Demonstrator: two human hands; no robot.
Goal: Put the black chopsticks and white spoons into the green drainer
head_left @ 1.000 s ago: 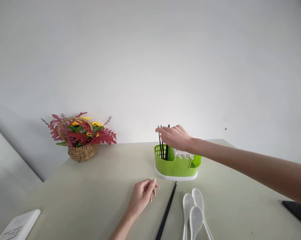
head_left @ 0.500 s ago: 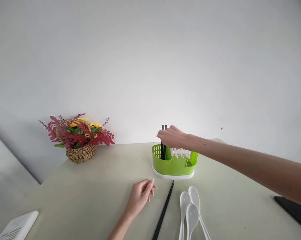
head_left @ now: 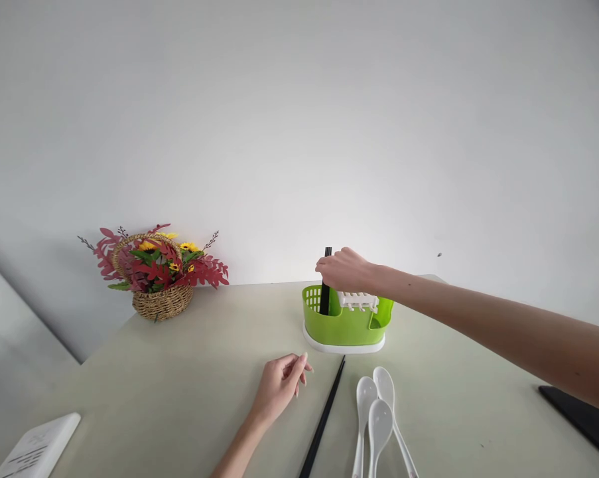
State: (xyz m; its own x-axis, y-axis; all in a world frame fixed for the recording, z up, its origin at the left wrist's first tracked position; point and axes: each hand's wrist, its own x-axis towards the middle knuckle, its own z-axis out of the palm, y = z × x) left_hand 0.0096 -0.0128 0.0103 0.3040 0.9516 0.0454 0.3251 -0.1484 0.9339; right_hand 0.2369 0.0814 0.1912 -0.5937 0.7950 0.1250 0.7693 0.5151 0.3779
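Observation:
My right hand (head_left: 346,269) reaches over the green cutlery holder (head_left: 346,330). Its fingers are closed around a pair of black chopsticks (head_left: 325,299), which stand in the holder's left compartment and lean slightly to the right at the top. Loosely curled above the table, my left hand (head_left: 280,384) holds nothing, and gaps show between its fingers. Just right of it, more black chopsticks (head_left: 324,419) lie on the table with their tips toward the holder. Three white spoons (head_left: 380,425) rest together further right, bowls pointing away from me.
A wicker basket (head_left: 162,304) of artificial flowers stands at the back left by the wall. At the front left lies a white object (head_left: 43,445) with dark slots, and a flat black object (head_left: 580,418) is at the right edge. A white hooked rack (head_left: 359,302) sits on the holder's front.
The chopsticks in my right hand have come closer together and now tilt, where they stood upright and apart. My right hand has shifted slightly right. My left hand has hardly moved.

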